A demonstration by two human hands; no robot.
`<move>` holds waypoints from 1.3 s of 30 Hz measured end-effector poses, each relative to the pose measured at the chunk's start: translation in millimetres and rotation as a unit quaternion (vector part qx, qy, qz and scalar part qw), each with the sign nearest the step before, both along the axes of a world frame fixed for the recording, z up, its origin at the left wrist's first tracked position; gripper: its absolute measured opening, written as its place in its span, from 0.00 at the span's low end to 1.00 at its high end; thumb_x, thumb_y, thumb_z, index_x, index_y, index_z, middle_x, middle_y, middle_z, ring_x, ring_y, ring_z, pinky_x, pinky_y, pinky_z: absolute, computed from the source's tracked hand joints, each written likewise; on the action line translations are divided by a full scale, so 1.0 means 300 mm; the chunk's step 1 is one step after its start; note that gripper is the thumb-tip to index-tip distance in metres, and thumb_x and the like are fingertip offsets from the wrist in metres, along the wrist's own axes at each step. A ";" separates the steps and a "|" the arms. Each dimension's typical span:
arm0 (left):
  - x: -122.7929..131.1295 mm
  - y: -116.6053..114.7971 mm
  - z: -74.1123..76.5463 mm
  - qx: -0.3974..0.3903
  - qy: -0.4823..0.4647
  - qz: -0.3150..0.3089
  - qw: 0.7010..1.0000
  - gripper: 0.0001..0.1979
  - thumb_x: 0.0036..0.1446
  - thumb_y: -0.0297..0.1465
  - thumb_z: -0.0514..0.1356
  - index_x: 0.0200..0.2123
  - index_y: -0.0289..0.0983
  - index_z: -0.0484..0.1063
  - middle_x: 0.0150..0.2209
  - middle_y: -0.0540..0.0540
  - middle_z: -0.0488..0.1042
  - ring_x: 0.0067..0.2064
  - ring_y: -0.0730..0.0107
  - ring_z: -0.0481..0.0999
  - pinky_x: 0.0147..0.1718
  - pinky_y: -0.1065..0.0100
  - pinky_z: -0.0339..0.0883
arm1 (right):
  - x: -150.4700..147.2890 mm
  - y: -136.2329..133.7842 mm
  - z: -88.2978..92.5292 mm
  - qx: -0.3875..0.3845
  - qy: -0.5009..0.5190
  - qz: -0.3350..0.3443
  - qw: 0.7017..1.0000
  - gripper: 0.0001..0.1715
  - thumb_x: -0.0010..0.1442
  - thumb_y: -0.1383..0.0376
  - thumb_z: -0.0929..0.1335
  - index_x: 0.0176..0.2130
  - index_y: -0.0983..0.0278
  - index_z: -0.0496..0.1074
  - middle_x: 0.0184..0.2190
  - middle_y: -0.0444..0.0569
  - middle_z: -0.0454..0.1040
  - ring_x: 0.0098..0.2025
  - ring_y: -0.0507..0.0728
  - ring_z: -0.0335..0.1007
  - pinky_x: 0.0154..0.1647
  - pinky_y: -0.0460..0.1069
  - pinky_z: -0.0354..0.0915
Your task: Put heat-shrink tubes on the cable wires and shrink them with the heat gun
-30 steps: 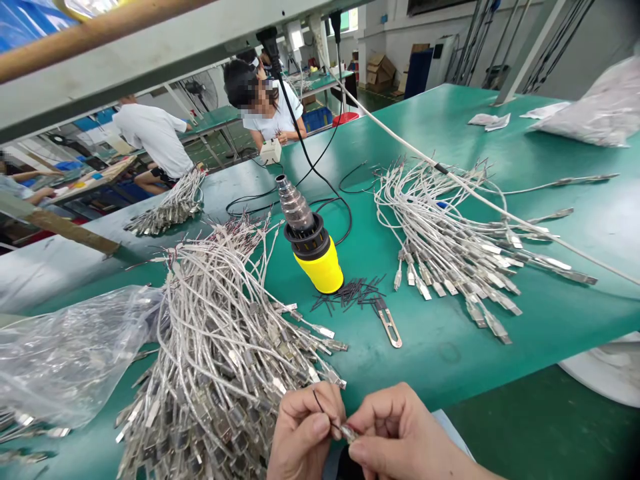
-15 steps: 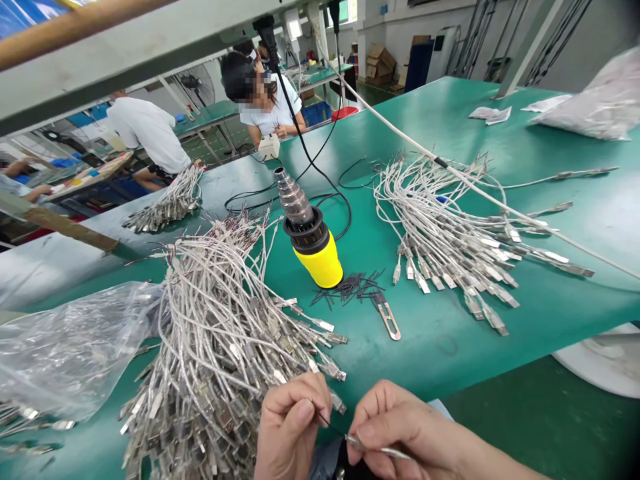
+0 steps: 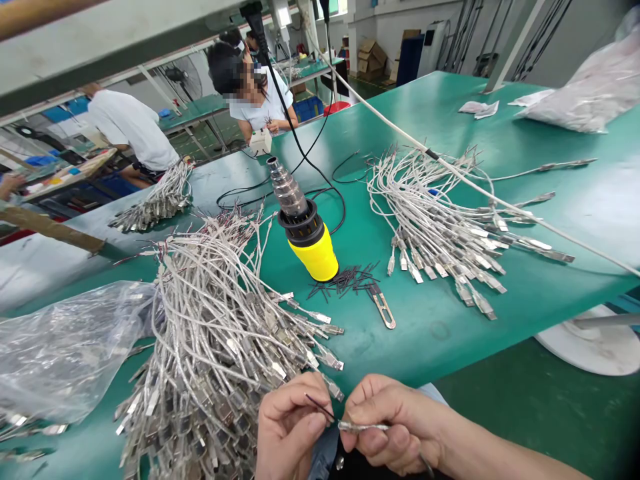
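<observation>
At the bottom of the head view, my right hand (image 3: pixel 390 420) is closed around a grey-silver USB cable (image 3: pixel 363 427), its stripped end pointing left. Thin dark wires (image 3: pixel 320 407) come out of that end and run into my left hand (image 3: pixel 293 423), whose thumb and curled fingers pinch them. Just left of my hands lies a large heap of USB cables (image 3: pixel 220 333), plugs toward me and bare wire ends away. Beyond my hands are a pair of thread snips (image 3: pixel 384 310) and a scatter of short black tubes (image 3: pixel 350 280).
A yellow and black heat gun (image 3: pixel 315 253) stands nozzle up on the green table (image 3: pixel 400 360). To its right lies another bundle of USB cables (image 3: pixel 440 233). A clear plastic bag (image 3: pixel 70 347) is at left. A white cord (image 3: pixel 380 120) slants across. A co-worker (image 3: pixel 257 100) sits opposite.
My right hand has turned the cable, so more of its end shows. My left fingers have shifted on the wires, and their tips now stick out above the thumb. The view has moved slightly.
</observation>
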State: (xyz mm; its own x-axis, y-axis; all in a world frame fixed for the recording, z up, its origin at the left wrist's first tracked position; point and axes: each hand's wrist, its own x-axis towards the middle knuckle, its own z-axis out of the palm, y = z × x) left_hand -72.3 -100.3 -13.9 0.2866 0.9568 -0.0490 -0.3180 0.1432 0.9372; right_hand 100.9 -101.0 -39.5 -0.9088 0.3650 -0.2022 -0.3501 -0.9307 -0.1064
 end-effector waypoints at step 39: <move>0.043 0.030 -0.013 -0.087 -0.151 -0.039 0.984 0.05 0.51 0.31 0.64 0.25 0.36 0.73 0.21 0.52 0.64 0.25 0.75 0.61 0.25 0.70 0.55 | -0.004 0.006 -0.022 -0.017 0.069 0.019 0.997 0.11 0.52 0.67 0.71 0.31 0.76 0.73 0.15 0.38 0.60 0.12 0.41 0.41 0.04 0.36 0.41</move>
State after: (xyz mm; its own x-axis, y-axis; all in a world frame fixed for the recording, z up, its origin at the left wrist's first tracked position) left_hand -59.6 -91.4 -17.8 0.3859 0.9159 -0.1110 -0.5594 0.3279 0.7613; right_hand 99.8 -99.2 -46.0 -0.9417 0.3253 -0.0864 -0.3241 -0.9456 -0.0277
